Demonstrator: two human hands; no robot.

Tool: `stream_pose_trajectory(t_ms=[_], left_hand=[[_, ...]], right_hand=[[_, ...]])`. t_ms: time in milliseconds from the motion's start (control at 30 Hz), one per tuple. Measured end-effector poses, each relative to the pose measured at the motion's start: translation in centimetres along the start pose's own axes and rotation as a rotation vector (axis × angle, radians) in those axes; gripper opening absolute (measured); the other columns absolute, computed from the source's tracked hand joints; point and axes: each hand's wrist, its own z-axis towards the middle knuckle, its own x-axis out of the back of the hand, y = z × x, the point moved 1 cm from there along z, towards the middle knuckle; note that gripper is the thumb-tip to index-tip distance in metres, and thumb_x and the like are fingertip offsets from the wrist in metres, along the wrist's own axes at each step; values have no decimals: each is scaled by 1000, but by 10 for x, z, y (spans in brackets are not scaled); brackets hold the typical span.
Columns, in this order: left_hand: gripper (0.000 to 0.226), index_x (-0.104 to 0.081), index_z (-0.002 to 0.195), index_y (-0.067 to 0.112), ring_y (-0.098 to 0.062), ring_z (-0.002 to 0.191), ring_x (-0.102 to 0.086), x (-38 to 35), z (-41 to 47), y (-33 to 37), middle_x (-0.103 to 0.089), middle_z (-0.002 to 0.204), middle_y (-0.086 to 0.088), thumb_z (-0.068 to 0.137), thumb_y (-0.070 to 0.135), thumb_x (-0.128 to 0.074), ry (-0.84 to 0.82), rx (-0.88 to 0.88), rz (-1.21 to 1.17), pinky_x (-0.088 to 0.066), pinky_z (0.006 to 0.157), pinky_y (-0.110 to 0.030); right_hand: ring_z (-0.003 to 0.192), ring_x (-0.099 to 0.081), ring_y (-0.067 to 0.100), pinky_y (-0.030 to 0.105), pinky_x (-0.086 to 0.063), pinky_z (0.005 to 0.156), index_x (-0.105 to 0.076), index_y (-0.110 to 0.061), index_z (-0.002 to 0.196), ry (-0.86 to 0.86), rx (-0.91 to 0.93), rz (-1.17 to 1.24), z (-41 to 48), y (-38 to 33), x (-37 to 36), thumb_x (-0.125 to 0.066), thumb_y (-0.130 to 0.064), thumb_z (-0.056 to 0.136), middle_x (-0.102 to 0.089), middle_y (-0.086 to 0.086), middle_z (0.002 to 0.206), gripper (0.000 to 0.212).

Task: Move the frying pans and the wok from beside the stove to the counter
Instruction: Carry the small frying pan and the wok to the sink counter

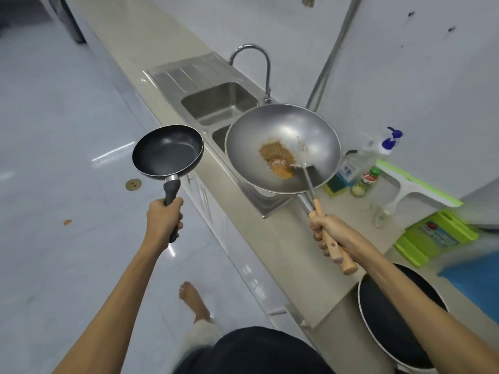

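Above the floor, a small black frying pan [167, 151] is gripped by its handle in the left hand [163, 220]. Over the sink [216, 103] edge, the wok [282, 147], with spatula [306, 160] and food residue, is held by the right hand [328, 233]. A second frying pan [391, 319] is seen resting on the counter [270, 233].

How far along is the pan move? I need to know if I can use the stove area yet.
Nothing looks set down at its new place yet. In hand: the left hand carries the small black frying pan, held out over the floor; the right hand grips the wok and a spatula together, above the sink. Left: a large dark pan sits on the counter under the right arm.
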Motion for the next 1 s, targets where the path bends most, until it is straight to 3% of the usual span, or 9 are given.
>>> stream_pose_trajectory(t_ms=[200, 367, 500, 800, 1000], left_hand=[[13, -50, 78, 9, -11, 32, -42, 64, 113, 21, -48, 59, -9, 87, 19, -53, 24, 22, 41, -33, 36, -23], [19, -50, 87, 10, -11, 33, -43, 133, 209, 49, -49, 63, -8, 87, 27, -59, 29, 36, 65, -34, 35, -23], [15, -51, 77, 10, -12, 33, -42, 180, 275, 69, -48, 59, -6, 83, 21, -60, 36, 25, 91, -32, 36, -22], [11, -52, 74, 8, -17, 37, -42, 237, 412, 96, -51, 45, -1, 81, 16, -57, 62, 28, 73, -34, 37, -23], [14, -55, 73, 7, -13, 33, -45, 255, 527, 121, -54, 59, -8, 82, 17, -60, 63, 31, 92, -36, 36, -22]], right_hand=[[39, -46, 15, 23, -39, 38, -53, -13, 86, -49, 18, 4, 65, -86, -92, -56, -22, 76, -54, 2, 53, 13], [37, -41, 14, 21, -34, 37, -46, -16, 77, -72, -29, 27, 114, -167, -176, -55, -15, 73, -49, 1, 51, 10], [38, -43, 14, 21, -35, 35, -47, -16, 75, -82, -17, 46, 152, -219, -237, -54, -14, 80, -49, 2, 52, 9], [37, -45, 12, 22, -36, 32, -49, -16, 82, -134, -21, 51, 248, -323, -329, -53, -13, 82, -52, 0, 54, 5], [40, -46, 13, 24, -39, 34, -51, -14, 85, -110, -13, 66, 333, -395, -379, -56, -16, 79, -53, 1, 56, 9]])
